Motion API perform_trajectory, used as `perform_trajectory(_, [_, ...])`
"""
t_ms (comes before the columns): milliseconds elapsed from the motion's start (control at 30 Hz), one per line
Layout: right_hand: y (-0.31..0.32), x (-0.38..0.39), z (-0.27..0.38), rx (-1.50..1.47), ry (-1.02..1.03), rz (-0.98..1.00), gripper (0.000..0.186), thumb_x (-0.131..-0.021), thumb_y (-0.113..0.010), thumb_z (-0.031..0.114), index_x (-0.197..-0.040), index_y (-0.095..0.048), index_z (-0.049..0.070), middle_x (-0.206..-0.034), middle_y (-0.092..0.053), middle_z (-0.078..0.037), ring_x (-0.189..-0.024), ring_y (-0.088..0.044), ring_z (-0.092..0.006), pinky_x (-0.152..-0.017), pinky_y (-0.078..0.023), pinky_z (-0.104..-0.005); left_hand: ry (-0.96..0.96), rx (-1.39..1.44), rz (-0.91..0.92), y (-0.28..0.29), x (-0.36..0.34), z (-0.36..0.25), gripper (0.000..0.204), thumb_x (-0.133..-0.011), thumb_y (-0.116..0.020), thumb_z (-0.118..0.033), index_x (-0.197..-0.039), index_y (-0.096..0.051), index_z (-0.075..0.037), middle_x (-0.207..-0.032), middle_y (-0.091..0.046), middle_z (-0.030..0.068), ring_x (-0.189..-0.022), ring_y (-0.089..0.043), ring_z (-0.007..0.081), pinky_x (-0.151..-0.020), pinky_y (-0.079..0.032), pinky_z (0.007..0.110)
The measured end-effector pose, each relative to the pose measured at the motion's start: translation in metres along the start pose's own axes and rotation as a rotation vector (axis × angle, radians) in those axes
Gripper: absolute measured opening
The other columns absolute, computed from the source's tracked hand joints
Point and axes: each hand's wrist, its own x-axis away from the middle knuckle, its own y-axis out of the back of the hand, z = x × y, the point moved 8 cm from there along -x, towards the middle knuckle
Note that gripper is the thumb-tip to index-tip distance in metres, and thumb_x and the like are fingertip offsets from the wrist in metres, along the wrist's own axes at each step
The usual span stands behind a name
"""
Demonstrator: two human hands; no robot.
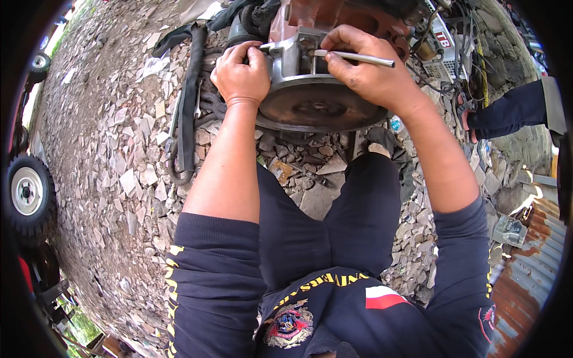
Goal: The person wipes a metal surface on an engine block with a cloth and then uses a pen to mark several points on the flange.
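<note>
In front of me is a reddish engine block (346, 17) with a grey metal housing (290, 59) at its near end. A large round dark flywheel (319, 110) sits below the housing, facing me. My left hand (243, 74) is closed, its fingers curled against the left edge of the housing. My right hand (367, 68) pinches a slim silver-coloured rod-like tool (373, 60) between thumb and fingers. The tool's tip reaches into an opening in the top of the housing; its exact kind is hard to make out.
Broken stone and tile pieces (131, 179) cover the ground. Black hoses (190, 101) lie left of the engine. A white plastic crate (444, 51) and cables stand at the right, near another person's leg (507, 113). Rusty corrugated sheet (531, 256) is at lower right, a wheel (28, 191) far left.
</note>
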Motion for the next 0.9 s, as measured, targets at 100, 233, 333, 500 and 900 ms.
perform_trajectory(100, [-0.003, 0.005, 0.001, -0.051, -0.015, -0.055, 0.018, -0.083, -0.067, 0.017, -0.093, -0.068, 0.003, -0.082, -0.069, -0.016, -0.075, -0.068, -0.0290, -0.067, -0.051, -0.0357, 0.008, -0.007, 0.003, -0.001, 0.000, 0.001, 0.023, -0.085, -0.055, -0.030, -0.088, -0.076, -0.022, -0.099, -0.070, 0.0020, -0.101, -0.062, 0.0248, -0.095, -0.038, 0.040])
perform_trajectory(233, [-0.013, 0.007, -0.010, -0.045, 0.005, -0.051, 0.018, -0.082, -0.068, 0.017, -0.093, -0.069, 0.003, -0.082, -0.070, -0.015, -0.073, -0.068, -0.0273, -0.066, -0.052, -0.0354, 0.015, -0.017, 0.005, -0.001, 0.001, 0.000, 0.022, -0.085, -0.056, -0.030, -0.089, -0.076, -0.022, -0.100, -0.071, 0.0019, -0.101, -0.062, 0.0251, -0.093, -0.040, 0.041])
perform_trajectory(333, [-0.011, -0.001, -0.022, -0.086, 0.012, -0.058, 0.018, -0.082, -0.070, 0.018, -0.093, -0.070, 0.003, -0.081, -0.071, -0.013, -0.072, -0.068, -0.0231, -0.066, -0.052, -0.0339, 0.009, -0.001, -0.002, -0.002, 0.001, -0.001, 0.021, -0.085, -0.056, -0.029, -0.089, -0.076, -0.022, -0.099, -0.071, 0.0016, -0.101, -0.063, 0.0250, -0.092, -0.042, 0.040])
perform_trajectory(500, [-0.013, -0.016, -0.029, -0.338, -0.234, 0.267, 0.015, -0.085, -0.072, 0.015, -0.094, -0.072, 0.003, -0.082, -0.071, -0.003, -0.067, -0.056, -0.0051, -0.060, -0.045, -0.0236, 0.027, 0.026, -0.003, 0.000, -0.001, 0.001, 0.021, -0.084, -0.057, -0.029, -0.089, -0.076, -0.021, -0.098, -0.071, 0.0021, -0.099, -0.063, 0.0251, -0.092, -0.042, 0.040])
perform_trajectory(900, [-0.004, -0.038, -0.004, -0.019, 0.000, 0.183, 0.018, -0.077, -0.065, 0.012, -0.089, -0.072, 0.001, -0.082, -0.071, -0.016, -0.076, -0.069, -0.0254, -0.072, -0.053, -0.0362, 0.012, -0.007, 0.018, 0.003, 0.002, -0.004, 0.024, -0.088, -0.056, -0.025, -0.097, -0.076, -0.015, -0.100, -0.071, 0.0094, -0.097, -0.066, 0.0263, -0.088, -0.049, 0.034])
